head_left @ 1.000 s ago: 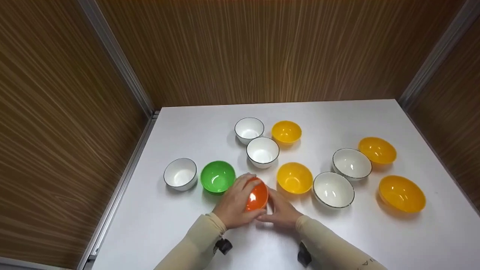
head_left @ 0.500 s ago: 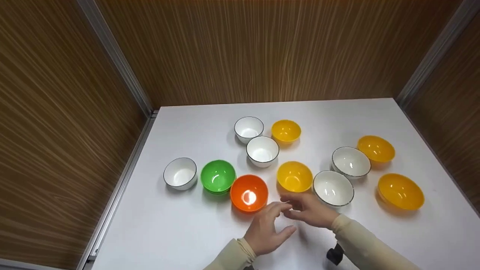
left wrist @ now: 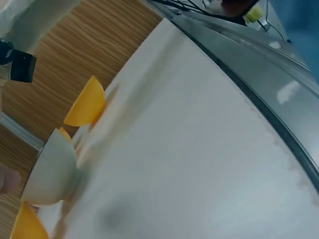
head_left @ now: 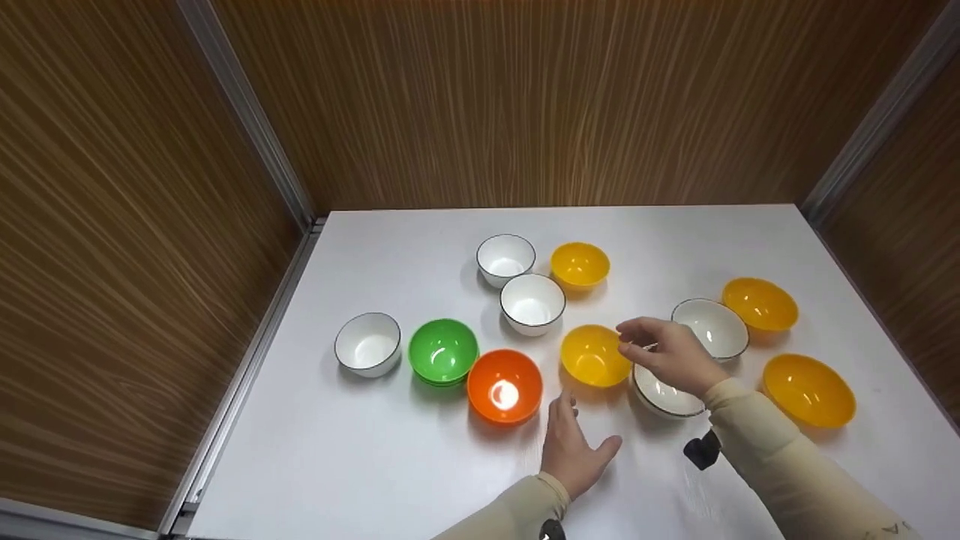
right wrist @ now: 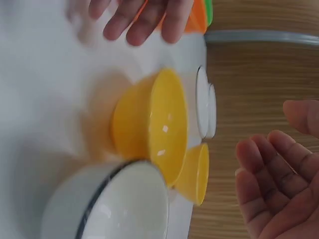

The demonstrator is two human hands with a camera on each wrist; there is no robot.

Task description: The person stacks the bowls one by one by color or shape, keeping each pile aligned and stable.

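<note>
An orange bowl [head_left: 505, 388] stands upright on the white table, beside a stack of green bowls [head_left: 443, 351]. To its right my left hand [head_left: 576, 450] hovers with fingers extended and thumb spread, holding nothing. My right hand [head_left: 670, 356] is raised over a white bowl [head_left: 667, 396] with a dark rim and partly hides it. Its loosely bent fingers reach toward a yellow bowl [head_left: 595, 358] and hold nothing. In the right wrist view, the right hand's palm [right wrist: 286, 194] faces the yellow bowl [right wrist: 152, 122], apart from it.
Two white bowls [head_left: 532, 302] and a small yellow bowl [head_left: 580, 265] sit farther back. Another white bowl [head_left: 367, 343] stands at the left. On the right are a white bowl [head_left: 716, 330] and two yellow bowls [head_left: 810, 390]. Wood-grained panels [head_left: 555, 105] enclose the table.
The left hand has let go of the orange bowl, which now stands beside the green stack. Both hands have moved right, the right hand farther, over the white bowl.
</note>
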